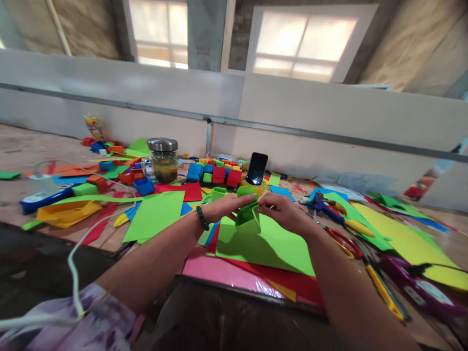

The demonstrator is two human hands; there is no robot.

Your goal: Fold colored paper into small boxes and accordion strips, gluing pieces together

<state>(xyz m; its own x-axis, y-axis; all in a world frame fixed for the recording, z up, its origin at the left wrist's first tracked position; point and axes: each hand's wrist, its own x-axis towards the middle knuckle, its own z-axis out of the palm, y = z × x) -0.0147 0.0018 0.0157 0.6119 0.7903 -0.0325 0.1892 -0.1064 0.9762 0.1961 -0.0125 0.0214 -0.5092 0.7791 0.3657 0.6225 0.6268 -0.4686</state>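
A piece of folded green craft sheet (248, 218) stands between my hands, bent into an open box-like shape. My left hand (228, 207) is closed on its upper left edge, with a dark beaded bracelet on the wrist. From the right, my right hand (283, 210) pinches its upper right edge between thumb and fingers. Below lies a flat light green sheet (270, 251) on top of red and pink sheets (219, 270). Just behind the left hand sits a small green box (218, 193). Parts of the folded piece are hidden by my fingers.
Several coloured boxes (219, 174) are clustered at the back, beside a phone (257, 168) propped upright. A lidded glass jar (164, 161) stands left of them. Red-handled scissors (345, 243), pliers (325, 207) and a purple device (420, 287) lie right. A white cable (75, 263) hangs at left.
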